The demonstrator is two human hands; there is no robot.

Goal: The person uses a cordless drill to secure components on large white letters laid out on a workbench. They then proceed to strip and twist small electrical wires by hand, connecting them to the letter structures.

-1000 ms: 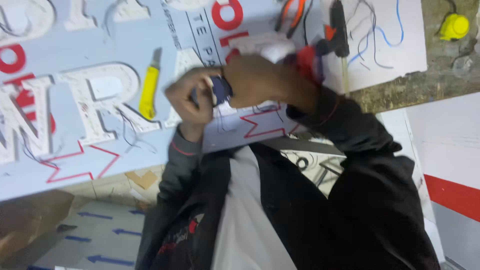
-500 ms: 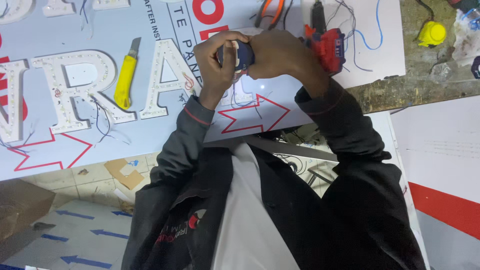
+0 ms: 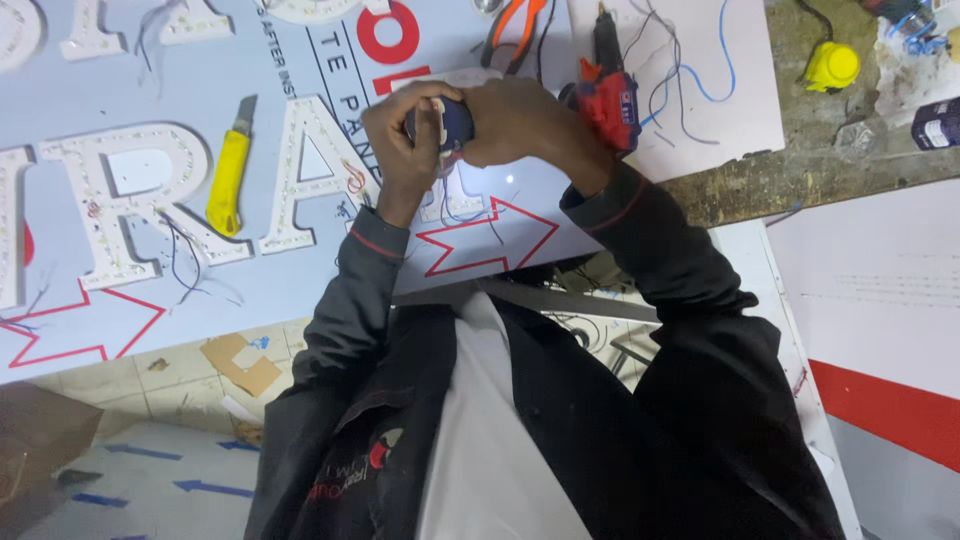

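two dark-sleeved arms rise from the bottom of the view and meet over a pale blue sign panel (image 3: 150, 90). the left hand (image 3: 405, 140) and the right hand (image 3: 525, 125) press together around a small dark blue object (image 3: 455, 122), fingers of both curled on it; what the object is cannot be told. it sits between the palms, just above a red arrow outline (image 3: 490, 240) printed on the panel. just right of the right hand lies a red and black glue gun (image 3: 610, 90), touching or nearly touching the wrist. left of the hands lie large white letter shapes (image 3: 300, 170) with thin wires, and a yellow utility knife (image 3: 228, 175) between two of them. farther off, orange-handled pliers (image 3: 515, 30) rest near the top edge, and a yellow round item (image 3: 832, 65) sits on the rough bench, well apart.
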